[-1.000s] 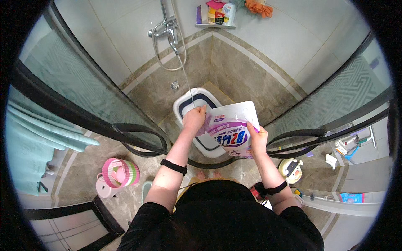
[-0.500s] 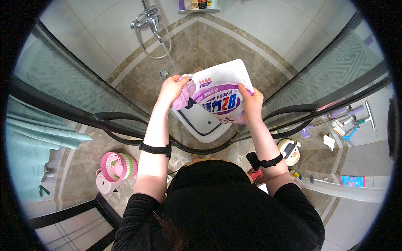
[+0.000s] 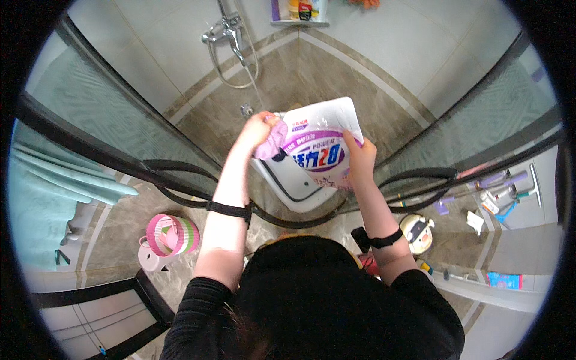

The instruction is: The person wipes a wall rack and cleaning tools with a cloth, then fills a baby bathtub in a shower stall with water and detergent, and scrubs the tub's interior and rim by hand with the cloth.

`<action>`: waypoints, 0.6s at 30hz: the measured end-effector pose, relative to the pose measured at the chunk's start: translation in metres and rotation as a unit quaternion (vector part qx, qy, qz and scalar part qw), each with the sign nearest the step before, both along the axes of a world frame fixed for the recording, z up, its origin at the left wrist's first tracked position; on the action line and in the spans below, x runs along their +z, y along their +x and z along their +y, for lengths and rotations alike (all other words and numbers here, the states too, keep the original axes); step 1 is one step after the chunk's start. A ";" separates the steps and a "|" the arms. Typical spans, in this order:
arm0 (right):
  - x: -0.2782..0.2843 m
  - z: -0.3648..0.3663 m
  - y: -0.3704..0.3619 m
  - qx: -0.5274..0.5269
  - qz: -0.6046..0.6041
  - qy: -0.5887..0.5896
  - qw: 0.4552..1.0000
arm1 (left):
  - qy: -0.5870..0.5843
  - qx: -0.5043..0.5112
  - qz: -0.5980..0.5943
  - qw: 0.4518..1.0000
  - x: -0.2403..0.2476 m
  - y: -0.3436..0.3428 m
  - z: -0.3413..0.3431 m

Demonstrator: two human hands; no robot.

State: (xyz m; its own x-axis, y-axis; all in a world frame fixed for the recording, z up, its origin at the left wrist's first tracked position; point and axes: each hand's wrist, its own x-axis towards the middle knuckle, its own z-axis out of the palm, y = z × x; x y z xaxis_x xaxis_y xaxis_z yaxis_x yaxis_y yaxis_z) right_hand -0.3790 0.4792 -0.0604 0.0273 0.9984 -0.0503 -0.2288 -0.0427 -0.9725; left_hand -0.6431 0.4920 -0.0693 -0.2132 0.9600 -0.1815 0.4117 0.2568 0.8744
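Right hand [image 3: 362, 158] pinches white-and-purple pouch [image 3: 319, 141]

The left hand [image 3: 257, 133] clutches a bunched lilac cloth [image 3: 273, 141], its grip partly hidden. The pouch is above the basin [image 3: 299, 207], covering part of it; beyond, the upper edge crops a loaded corner shelf [image 3: 300, 23].

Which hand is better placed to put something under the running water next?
Probably the left: the left hand, gripping the lilac cloth, is right by the water stream below the tap. The right hand is farther off, holding the pouch by its right edge.
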 end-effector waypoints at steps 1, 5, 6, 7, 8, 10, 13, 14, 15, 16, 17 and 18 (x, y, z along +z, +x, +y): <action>-0.001 0.005 0.000 -0.011 -0.021 0.012 1.000 | -0.025 0.009 0.059 0.998 0.005 0.006 0.010; -0.003 0.003 -0.002 -0.041 -0.010 -0.001 0.999 | -0.056 0.042 0.223 0.972 0.009 0.025 0.039; -0.003 0.005 -0.007 -0.032 -0.001 0.010 0.999 | -0.063 0.068 0.241 0.966 0.014 0.024 0.043; -0.004 0.007 -0.008 -0.045 0.034 -0.002 0.998 | -0.054 0.075 0.246 0.965 0.013 0.017 0.050; -0.002 0.012 -0.011 -0.058 0.068 -0.017 0.996 | -0.020 0.042 0.196 0.979 0.012 0.008 0.056; 0.000 0.022 -0.008 -0.076 0.077 -0.015 0.994 | 0.008 -0.005 0.144 0.990 0.021 0.004 0.062; 0.005 0.036 0.000 -0.056 0.029 0.007 0.998 | -0.037 -0.133 -0.283 0.949 0.052 -0.016 0.053; 0.006 0.039 0.003 -0.060 0.026 0.004 0.998 | -0.032 -0.145 -0.342 0.928 0.054 -0.020 0.051; 0.008 0.046 0.000 -0.054 0.023 0.017 0.998 | -0.014 -0.139 -0.351 0.926 0.063 -0.021 0.046; 0.010 0.049 -0.002 -0.049 0.019 0.029 0.998 | -0.014 -0.139 -0.352 0.925 0.056 -0.022 0.050; 0.015 0.048 -0.001 -0.045 0.009 0.043 0.998 | 0.002 -0.155 -0.306 0.939 0.043 -0.024 0.056; 0.015 0.051 -0.001 -0.045 0.008 0.043 0.998 | 0.020 -0.170 -0.259 0.951 0.037 -0.024 0.060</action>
